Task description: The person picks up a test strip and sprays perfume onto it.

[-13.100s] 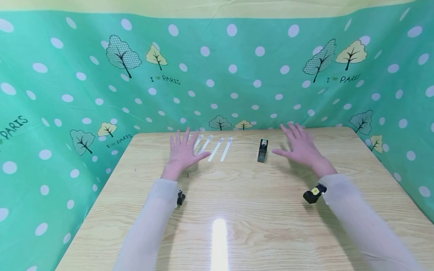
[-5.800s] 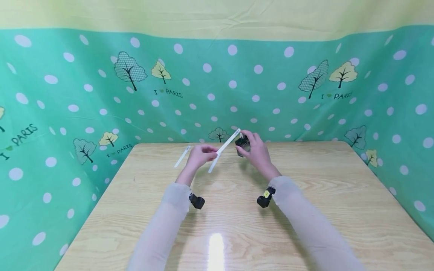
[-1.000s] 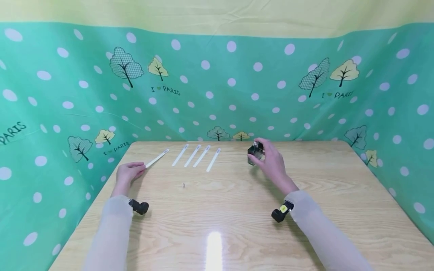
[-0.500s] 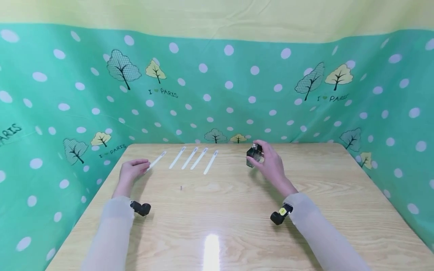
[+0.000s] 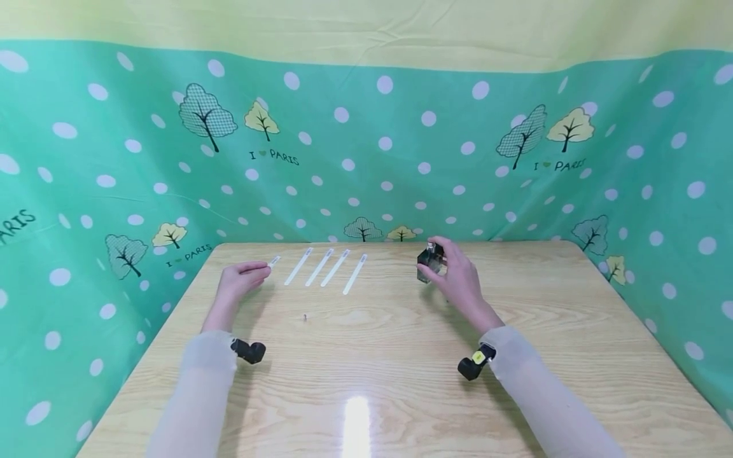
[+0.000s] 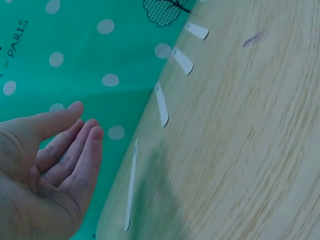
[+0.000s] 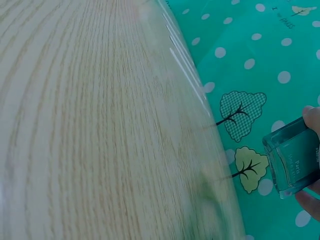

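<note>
My right hand (image 5: pixel 462 283) holds a dark glass perfume bottle (image 5: pixel 426 264) upright above the back of the table. In the right wrist view the bottle (image 7: pixel 292 159) is gripped at the frame's edge, lettering on its face. My left hand (image 5: pixel 243 280) hovers at the back left, thumb and fingers loosely bent and apart, with nothing between them in the left wrist view. Beyond its fingertips shows the end of a white paper test strip (image 5: pixel 275 261), the rest hidden by the hand. Several more test strips (image 5: pixel 299 266) lie slanted in a row to its right.
A wooden table (image 5: pixel 366 356) stretches beneath both arms, with a small dark mark (image 5: pixel 305 317) on it. Behind and beside it hangs a green dotted curtain (image 5: pixel 383 178). Each wrist bears a small black camera (image 5: pixel 249 351).
My left hand has let go of the leftmost strip, which lies on the table, and moved slightly right. Earlier it held a strip near the bottle. The right hand has picked up the bottle.
</note>
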A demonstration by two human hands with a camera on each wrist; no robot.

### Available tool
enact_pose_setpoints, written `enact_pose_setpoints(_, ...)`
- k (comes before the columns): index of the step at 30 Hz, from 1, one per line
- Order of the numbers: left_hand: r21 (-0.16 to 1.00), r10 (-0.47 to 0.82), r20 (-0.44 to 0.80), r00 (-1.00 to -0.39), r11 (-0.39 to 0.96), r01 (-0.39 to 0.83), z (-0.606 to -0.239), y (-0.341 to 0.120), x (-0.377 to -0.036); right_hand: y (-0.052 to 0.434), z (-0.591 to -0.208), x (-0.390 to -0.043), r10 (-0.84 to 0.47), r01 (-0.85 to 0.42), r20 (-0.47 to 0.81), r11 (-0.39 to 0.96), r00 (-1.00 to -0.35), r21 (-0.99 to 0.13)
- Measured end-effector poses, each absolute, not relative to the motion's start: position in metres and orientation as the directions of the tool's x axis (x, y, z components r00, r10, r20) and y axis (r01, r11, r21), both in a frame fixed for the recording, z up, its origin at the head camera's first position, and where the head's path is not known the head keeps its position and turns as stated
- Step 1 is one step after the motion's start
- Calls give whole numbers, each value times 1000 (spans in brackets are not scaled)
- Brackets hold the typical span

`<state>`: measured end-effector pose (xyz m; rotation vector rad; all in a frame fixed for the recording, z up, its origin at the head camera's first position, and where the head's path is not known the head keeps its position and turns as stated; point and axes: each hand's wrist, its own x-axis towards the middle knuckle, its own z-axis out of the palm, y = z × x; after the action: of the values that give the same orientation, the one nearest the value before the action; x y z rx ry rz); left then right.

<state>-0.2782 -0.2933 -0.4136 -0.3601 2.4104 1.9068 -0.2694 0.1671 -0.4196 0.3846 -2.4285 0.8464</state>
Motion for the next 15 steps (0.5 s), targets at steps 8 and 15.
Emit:
enact_pose_setpoints(8, 927, -105, -155, -982, 328, -181, -413, -271, -278, 168, -420, -268, -92, -428, 569, 758, -817, -492)
enact_pose_setpoints(15, 923, -72, -154, -986, 345, -169, -410, -252, -277, 168, -422, -267, -93, -429, 570, 759, -817, -491)
